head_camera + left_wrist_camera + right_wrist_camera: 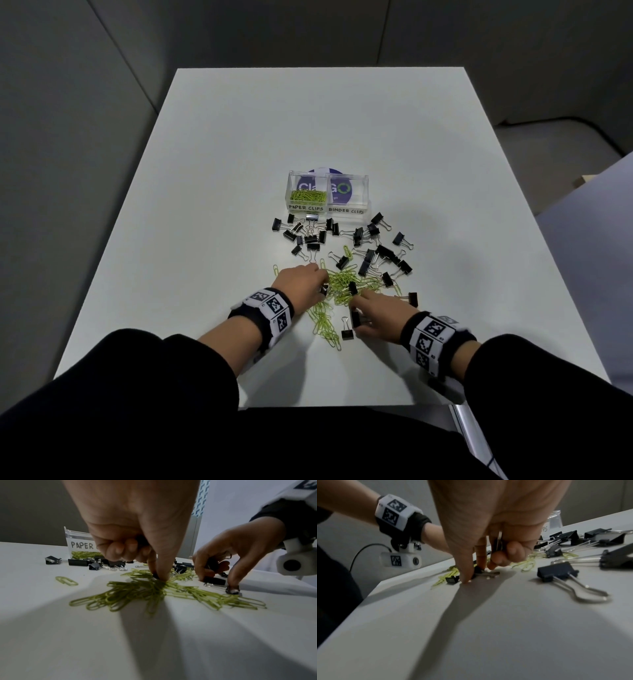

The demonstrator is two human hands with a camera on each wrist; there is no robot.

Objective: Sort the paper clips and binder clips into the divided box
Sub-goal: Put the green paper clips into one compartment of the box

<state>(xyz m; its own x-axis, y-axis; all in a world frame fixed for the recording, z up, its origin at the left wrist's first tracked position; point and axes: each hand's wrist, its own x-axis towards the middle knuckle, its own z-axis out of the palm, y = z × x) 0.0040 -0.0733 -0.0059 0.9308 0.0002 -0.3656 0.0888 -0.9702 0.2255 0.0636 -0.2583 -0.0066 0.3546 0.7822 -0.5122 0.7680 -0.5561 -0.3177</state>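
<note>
left hand grip: pinching paper clips | right hand grip: holding binder clip

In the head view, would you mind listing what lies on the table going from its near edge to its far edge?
Right hand pinching a binder clip → left hand on the green paper clip pile → scattered black binder clips → divided box, paper clips in its left compartment → bare table.

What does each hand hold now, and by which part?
Left hand: pinches green paper clips at the pile's middle. Right hand: grips binder clips in its curled fingers; which part cannot be told.
</note>
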